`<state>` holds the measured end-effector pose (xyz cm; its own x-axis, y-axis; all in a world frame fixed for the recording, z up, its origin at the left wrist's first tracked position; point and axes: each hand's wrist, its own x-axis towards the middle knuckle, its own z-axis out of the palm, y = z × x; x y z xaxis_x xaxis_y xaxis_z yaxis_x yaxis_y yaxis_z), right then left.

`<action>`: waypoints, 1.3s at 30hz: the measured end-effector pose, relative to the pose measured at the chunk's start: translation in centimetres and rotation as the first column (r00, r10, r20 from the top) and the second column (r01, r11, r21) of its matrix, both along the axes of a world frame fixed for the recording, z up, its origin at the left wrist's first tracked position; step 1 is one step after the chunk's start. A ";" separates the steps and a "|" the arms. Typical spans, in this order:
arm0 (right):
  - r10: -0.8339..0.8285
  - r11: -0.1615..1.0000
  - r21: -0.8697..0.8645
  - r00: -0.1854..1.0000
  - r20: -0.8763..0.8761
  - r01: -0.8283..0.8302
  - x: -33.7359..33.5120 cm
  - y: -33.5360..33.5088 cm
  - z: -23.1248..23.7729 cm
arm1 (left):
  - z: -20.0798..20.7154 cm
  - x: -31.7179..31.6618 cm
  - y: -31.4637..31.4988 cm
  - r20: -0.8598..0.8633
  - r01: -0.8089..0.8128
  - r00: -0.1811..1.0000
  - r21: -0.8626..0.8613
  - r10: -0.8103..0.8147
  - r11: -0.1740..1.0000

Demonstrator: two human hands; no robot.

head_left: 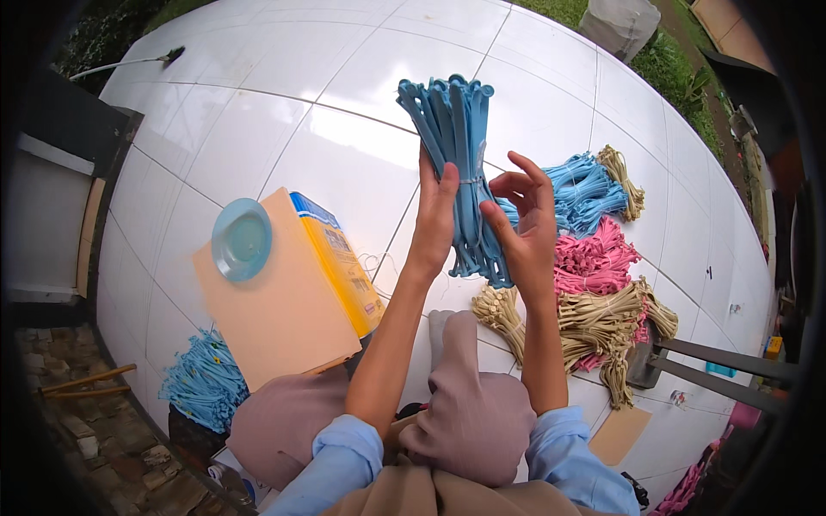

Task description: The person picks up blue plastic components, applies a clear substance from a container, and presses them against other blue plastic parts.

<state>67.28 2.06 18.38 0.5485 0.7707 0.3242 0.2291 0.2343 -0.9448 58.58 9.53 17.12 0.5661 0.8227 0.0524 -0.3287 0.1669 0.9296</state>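
Head view: you look down on your two bare hands, raised over a white tiled floor (353, 56).
Blue bundle (460, 155): it is up in front of you, off the floor, slightly tilted, its many strips cinched near the middle by a thin pale tie (471, 181).
Your left hand (433, 225): closed around the bundle's middle from the left side, thumb lying across the front; this is the hand gripping it.
Your right hand (529, 225): not closed; its fingers are bent and spread, with the thumb near the bundle's right edge. You cannot tell from here whether the thumb touches.
Pile to your right: blue bundles (589, 193) lie farthest out with a beige bundle (621, 182) beside them, pink bundles (594, 258) come next, and beige bundles (602, 318) lie nearer you.
Peach board (284, 310): it lies to your left, with a translucent blue dish (243, 245) on its far left part.
Yellow-and-blue pack (340, 262): it shows along the board's right edge, near some loose white string (376, 268).
Loose blue strips (205, 378): a heap beside your left knee, near the board.
Your sleeves (344, 443): light blue, ending below the elbows.
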 end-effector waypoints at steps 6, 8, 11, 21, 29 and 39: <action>-0.165 0.942 0.322 0.966 0.200 0.094 -2.6 -1.2 13.4 | 13.8 -0.9 -0.9 0.151 -0.119 0.986 0.368 0.067 0.922; -0.393 0.891 0.396 0.813 0.431 0.220 -4.4 -1.3 16.8 | 18.0 -1.4 -1.8 0.195 -0.342 0.940 0.520 0.281 0.783; -0.390 0.904 0.362 0.786 0.480 0.228 -6.3 -1.8 21.0 | 21.5 -3.3 -2.4 0.193 -0.349 0.937 0.566 0.291 0.747; -0.223 0.948 0.286 0.932 0.284 0.140 -14.5 -2.3 15.6 | 15.8 -11.1 -2.5 0.111 -0.469 0.876 0.422 0.470 0.776; -0.252 0.958 0.195 0.944 0.215 0.211 -14.4 -0.6 13.7 | 13.6 -11.9 -0.7 -0.006 -0.332 0.899 0.645 0.438 0.689; 0.339 0.913 0.402 0.683 -0.647 -0.072 -7.9 -3.4 13.9 | 13.2 -13.1 1.9 -0.021 -0.444 0.860 0.460 0.510 0.769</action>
<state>59.33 -1.33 32.33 0.5548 0.8155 0.1649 -0.5475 0.5071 -0.6657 45.45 11.43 30.32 0.1345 0.9006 0.4133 -0.1239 -0.3985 0.9087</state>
